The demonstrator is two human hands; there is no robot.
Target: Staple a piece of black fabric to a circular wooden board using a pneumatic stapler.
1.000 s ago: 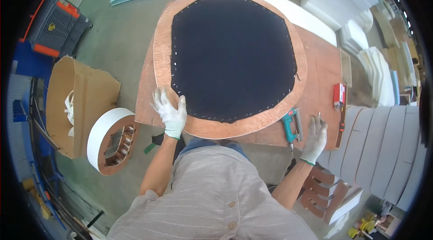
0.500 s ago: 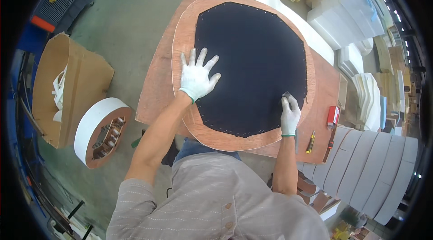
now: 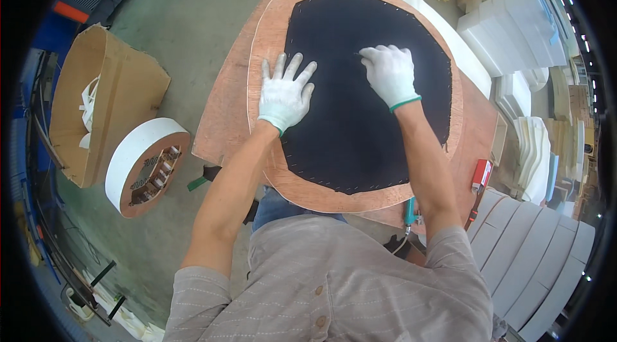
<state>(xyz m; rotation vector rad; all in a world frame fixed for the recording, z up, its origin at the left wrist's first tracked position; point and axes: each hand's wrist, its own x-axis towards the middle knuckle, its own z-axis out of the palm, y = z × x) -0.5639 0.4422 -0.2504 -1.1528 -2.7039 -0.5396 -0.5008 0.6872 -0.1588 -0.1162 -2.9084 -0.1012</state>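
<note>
A large rounded plywood panel (image 3: 268, 33) lies before me with black fabric (image 3: 360, 130) stapled over its middle; small staples run along the fabric's edge. My left hand (image 3: 285, 94), in a white knit glove with a green cuff, rests flat with fingers spread across the panel's bare wood and the fabric's left edge. Above the upper right part of the fabric is my right hand (image 3: 390, 75), gloved the same way. Its fingers are pinched together, pointing left, and a tiny dark bit shows at their tips, too small to name.
Beneath the panel is a larger wooden board (image 3: 215, 117). A green air tool (image 3: 410, 211) with a hose sits by its near edge, and a red box (image 3: 481, 175) at right. Left stand a cardboard box (image 3: 132, 94) and a white round frame (image 3: 144, 133). Foam stacks (image 3: 508, 33) line the right.
My right hand has moved up and left from the fabric's lower right edge, still pinched. My left hand stays spread on the panel's left side. The view has shifted slightly.
</note>
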